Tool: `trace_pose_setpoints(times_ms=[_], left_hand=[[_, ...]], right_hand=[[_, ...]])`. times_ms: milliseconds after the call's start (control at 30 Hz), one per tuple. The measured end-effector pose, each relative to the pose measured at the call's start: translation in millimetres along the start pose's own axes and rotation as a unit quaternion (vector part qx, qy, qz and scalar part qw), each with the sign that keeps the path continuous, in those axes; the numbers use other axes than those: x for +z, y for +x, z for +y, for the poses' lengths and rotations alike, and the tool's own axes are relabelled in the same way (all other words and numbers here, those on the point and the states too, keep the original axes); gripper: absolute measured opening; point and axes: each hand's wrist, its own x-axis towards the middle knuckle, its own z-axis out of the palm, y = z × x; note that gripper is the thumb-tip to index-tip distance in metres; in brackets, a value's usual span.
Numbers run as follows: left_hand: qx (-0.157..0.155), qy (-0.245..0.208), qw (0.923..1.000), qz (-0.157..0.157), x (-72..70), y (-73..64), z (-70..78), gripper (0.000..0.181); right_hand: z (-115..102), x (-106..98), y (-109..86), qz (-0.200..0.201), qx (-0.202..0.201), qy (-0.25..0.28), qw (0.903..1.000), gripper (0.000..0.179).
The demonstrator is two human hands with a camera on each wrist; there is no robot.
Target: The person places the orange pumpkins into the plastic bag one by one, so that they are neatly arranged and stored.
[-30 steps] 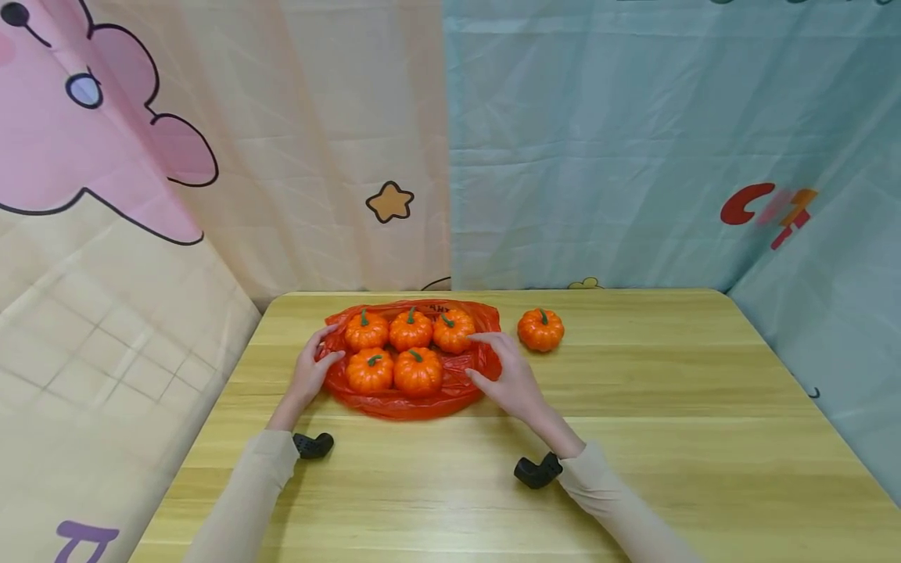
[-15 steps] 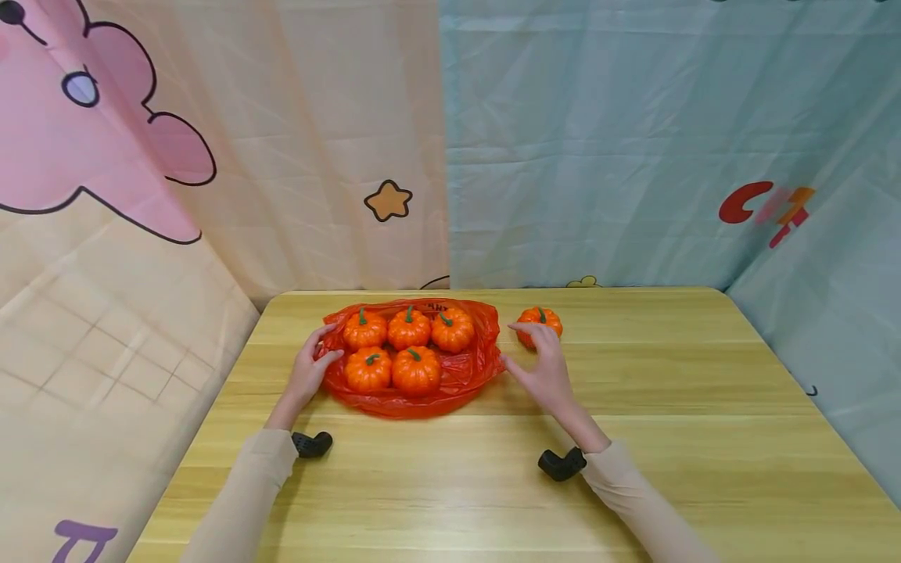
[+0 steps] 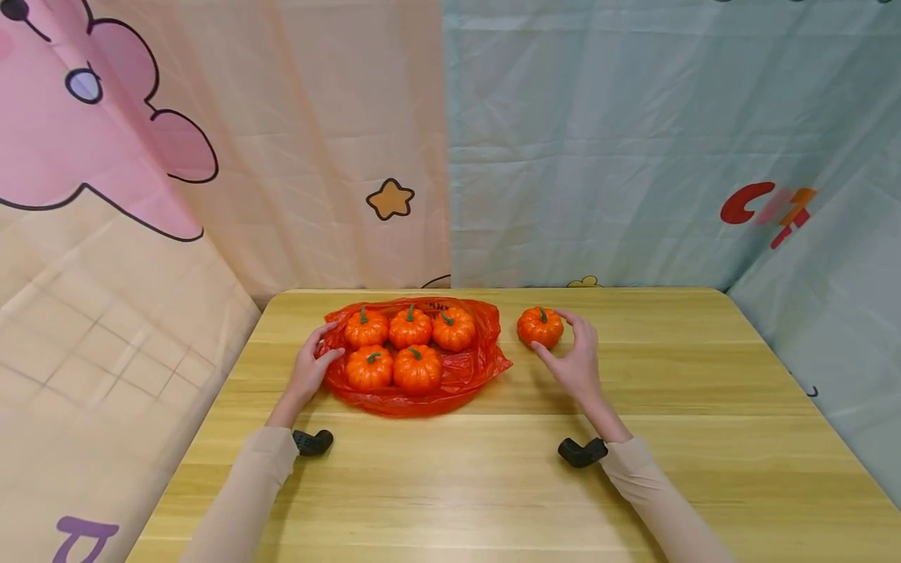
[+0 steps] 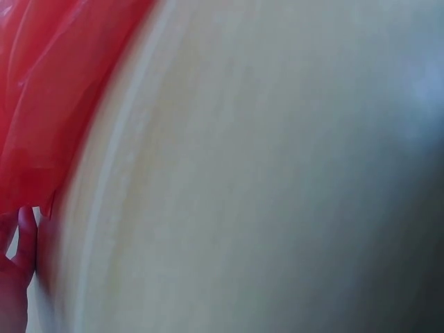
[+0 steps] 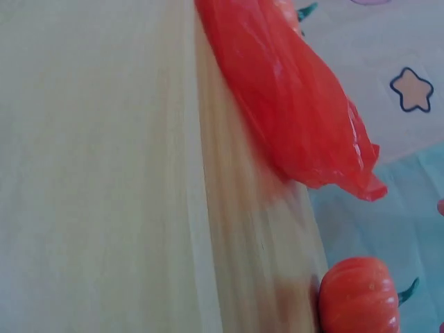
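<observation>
A red plastic bag (image 3: 461, 375) lies spread with its mouth open, several small orange pumpkins (image 3: 418, 371) with green stems inside. At its left rim my left hand (image 3: 307, 371) holds the plastic between thumb and fingers; the left wrist view shows fingers (image 4: 26, 243) right at the bag's edge (image 4: 41, 125). One more pumpkin (image 3: 540, 328) stands on the table to the right of the bag. My right hand (image 3: 579, 361) curves round it, thumb at its near side and fingers at its right. In the right wrist view this pumpkin (image 5: 359, 298) shows at the bottom.
The wooden table (image 3: 450, 485) ends at the back against a printed curtain (image 3: 584, 156). A loose corner of the bag (image 5: 361, 180) sticks out toward the single pumpkin. Black wrist mounts (image 3: 313, 442) sit at both wrists.
My right hand has left the bag's right side and moved right to the lone pumpkin. The bag's right corner now points outward. My left hand has stayed in place.
</observation>
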Motion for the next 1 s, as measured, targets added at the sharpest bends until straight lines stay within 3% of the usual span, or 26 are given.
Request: trace_pose_setpoints(times_ms=[167, 367, 667, 733, 867, 1000], left_hand=[[0.0, -0.001, 1.0, 0.0, -1.1, 1.0, 0.3, 0.052], [-0.003, 0.0, 1.0, 0.0, -1.4, 1.0, 0.9, 0.052], [-0.001, -0.005, 1.0, -0.002, -1.4, 1.0, 0.6, 0.052], [-0.008, -0.008, 0.9999, -0.006, -1.4, -2.4, 10.0, 0.052], [-0.018, -0.012, 0.9997, -0.009, -1.7, -3.8, 14.2, 0.052], [-0.011, -0.002, 0.9999, -0.003, -2.0, 0.4, 1.9, 0.053]], right_hand=[[5, -5, 0.6, -0.029, 0.079, -0.005, 0.9965, 0.075], [10, -4, 4.5, -0.062, 0.137, -0.006, 0.9885, 0.083], [18, 5, 12.5, -0.094, 0.181, 0.021, 0.9786, 0.088], [19, 7, 13.9, -0.099, 0.185, 0.026, 0.9773, 0.089], [20, 11, 16.0, -0.107, 0.195, 0.029, 0.9746, 0.089], [21, 13, 18.4, -0.105, 0.21, 0.027, 0.9718, 0.088]])
